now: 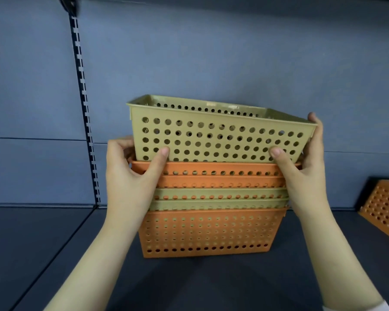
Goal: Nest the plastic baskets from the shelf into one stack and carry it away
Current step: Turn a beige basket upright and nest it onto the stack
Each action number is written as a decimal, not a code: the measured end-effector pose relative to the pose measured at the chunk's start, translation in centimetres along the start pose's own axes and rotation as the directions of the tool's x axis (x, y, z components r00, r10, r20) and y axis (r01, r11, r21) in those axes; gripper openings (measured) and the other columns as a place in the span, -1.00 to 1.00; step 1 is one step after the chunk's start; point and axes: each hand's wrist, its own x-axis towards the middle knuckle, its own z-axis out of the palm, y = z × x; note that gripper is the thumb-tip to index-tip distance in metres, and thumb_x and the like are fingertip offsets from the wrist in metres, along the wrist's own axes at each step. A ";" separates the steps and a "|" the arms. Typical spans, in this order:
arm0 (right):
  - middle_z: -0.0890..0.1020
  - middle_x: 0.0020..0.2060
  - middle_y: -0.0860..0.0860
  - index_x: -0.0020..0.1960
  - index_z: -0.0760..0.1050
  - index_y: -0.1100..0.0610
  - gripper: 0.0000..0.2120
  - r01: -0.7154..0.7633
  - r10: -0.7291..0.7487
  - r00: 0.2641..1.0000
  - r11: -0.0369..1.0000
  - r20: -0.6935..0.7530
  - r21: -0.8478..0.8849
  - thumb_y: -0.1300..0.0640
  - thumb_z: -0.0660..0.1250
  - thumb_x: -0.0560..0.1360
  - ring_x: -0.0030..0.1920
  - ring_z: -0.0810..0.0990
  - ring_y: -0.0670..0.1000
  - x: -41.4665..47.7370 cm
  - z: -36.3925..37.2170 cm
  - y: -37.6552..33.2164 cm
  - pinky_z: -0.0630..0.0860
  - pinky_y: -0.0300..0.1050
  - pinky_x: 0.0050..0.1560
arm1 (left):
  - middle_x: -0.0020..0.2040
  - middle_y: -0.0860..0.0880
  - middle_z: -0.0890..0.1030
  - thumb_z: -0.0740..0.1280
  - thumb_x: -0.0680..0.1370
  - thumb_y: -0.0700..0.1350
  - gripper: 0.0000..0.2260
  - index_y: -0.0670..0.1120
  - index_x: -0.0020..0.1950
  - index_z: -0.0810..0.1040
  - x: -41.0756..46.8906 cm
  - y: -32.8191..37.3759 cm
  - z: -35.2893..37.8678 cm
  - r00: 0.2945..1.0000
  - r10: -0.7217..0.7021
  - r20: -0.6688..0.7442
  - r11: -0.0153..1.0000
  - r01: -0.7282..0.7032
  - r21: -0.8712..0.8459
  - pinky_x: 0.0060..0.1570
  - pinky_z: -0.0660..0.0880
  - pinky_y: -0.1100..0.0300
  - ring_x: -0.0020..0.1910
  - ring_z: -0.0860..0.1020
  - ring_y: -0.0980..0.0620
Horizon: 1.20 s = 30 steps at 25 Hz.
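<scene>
A stack of nested perforated baskets (208,232) stands on the dark shelf (43,243): orange at the bottom, then olive rims, then orange rims. An olive-green basket (218,135) sits partly inside the top of the stack, tilted, its left end higher. My left hand (130,176) grips its left end, thumb on the front wall. My right hand (305,167) holds its right end, fingers over the rim, thumb on the front wall.
Another orange perforated basket (384,207) lies tipped at the right edge of the shelf. A slotted upright rail (85,113) runs down the blue-grey back panel on the left. The shelf surface stretches left and in front of the stack.
</scene>
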 end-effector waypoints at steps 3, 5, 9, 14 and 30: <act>0.58 0.18 -0.02 0.51 0.12 -0.15 -0.28 -0.002 0.001 1.000 0.999 0.027 0.047 -0.01 0.40 0.46 0.17 0.62 -0.04 -0.1 0.0 -0.2 0.60 -0.02 0.13 | 0.09 0.11 0.59 0.46 0.44 0.07 -0.69 0.18 -0.01 0.34 -0.1 0.1 -0.2 1.000 0.007 -0.001 1.000 -0.007 0.006 -0.05 0.48 0.40 0.03 0.59 0.23; 0.58 0.17 -0.01 0.50 0.12 -0.17 -0.30 0.004 -0.006 0.999 0.998 0.039 0.063 0.01 0.39 0.47 0.17 0.62 -0.04 -0.2 0.0 -0.2 0.60 -0.05 0.11 | 0.08 0.13 0.58 0.46 0.45 0.06 -0.70 0.18 -0.01 0.35 -0.3 0.0 -0.3 1.000 0.009 -0.004 1.000 -0.009 0.002 -0.09 0.46 0.46 0.01 0.58 0.27; 0.58 0.15 -0.04 0.48 0.18 -0.22 -0.36 -0.013 0.009 0.999 0.996 0.044 0.087 0.00 0.40 0.51 0.20 0.61 0.01 -0.3 0.0 0.4 0.57 -0.01 0.12 | 0.05 0.14 0.55 0.43 0.46 0.12 -0.75 0.16 -0.04 0.37 -0.5 -0.3 -0.5 1.000 0.000 -0.017 1.000 0.001 0.030 -0.17 0.40 0.50 -0.03 0.54 0.29; 0.53 0.02 -0.15 0.35 0.28 -0.12 -0.54 -0.018 0.016 1.000 0.996 0.016 0.086 -0.05 0.33 0.50 0.01 0.57 -0.24 -0.7 0.1 0.8 0.53 -0.26 0.01 | 0.16 0.07 0.53 0.41 0.46 0.18 -0.74 0.16 -0.02 0.37 -0.4 -1.0 -0.4 0.999 0.027 -0.017 0.999 -0.027 0.033 -0.10 0.41 0.48 0.14 0.54 0.14; 0.59 0.16 -0.15 0.32 0.37 -0.20 -0.58 -0.127 0.108 0.986 0.980 0.130 0.152 -0.20 0.30 0.49 0.06 0.64 -0.14 -0.4 -0.4 2.7 0.58 -0.18 0.00 | 0.30 0.38 0.42 0.28 0.55 0.09 -0.69 0.32 0.25 0.31 -0.4 -1.5 -0.9 0.971 0.166 0.174 0.986 -0.161 -0.040 0.12 0.39 0.47 0.25 0.46 0.34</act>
